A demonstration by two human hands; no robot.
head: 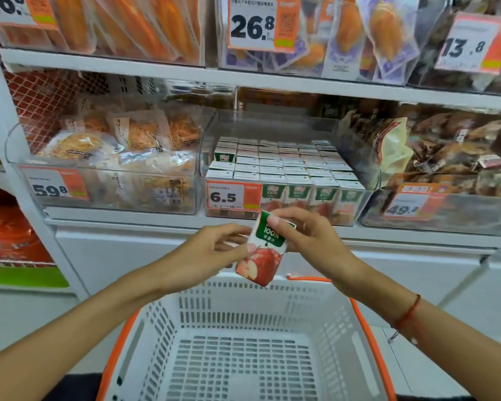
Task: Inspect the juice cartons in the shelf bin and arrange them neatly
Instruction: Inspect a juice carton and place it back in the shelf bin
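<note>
A small apple juice carton [265, 250], white and green with a red apple picture, is held tilted in front of the shelf, above the basket. My right hand [310, 235] grips its top and right side. My left hand [217, 244] touches its left side with the fingertips. Behind it, a clear shelf bin [368, 198] holds several rows of the same juice cartons [287, 169] standing upright and close together. A 6.5 price tag [233, 196] hangs on the bin's front left.
A white shopping basket [243, 351] with an orange rim sits below my hands and holds nothing. Clear bins of bagged snacks [113, 157] stand left and right [446, 169] of the juice bin. More packets fill the shelf above.
</note>
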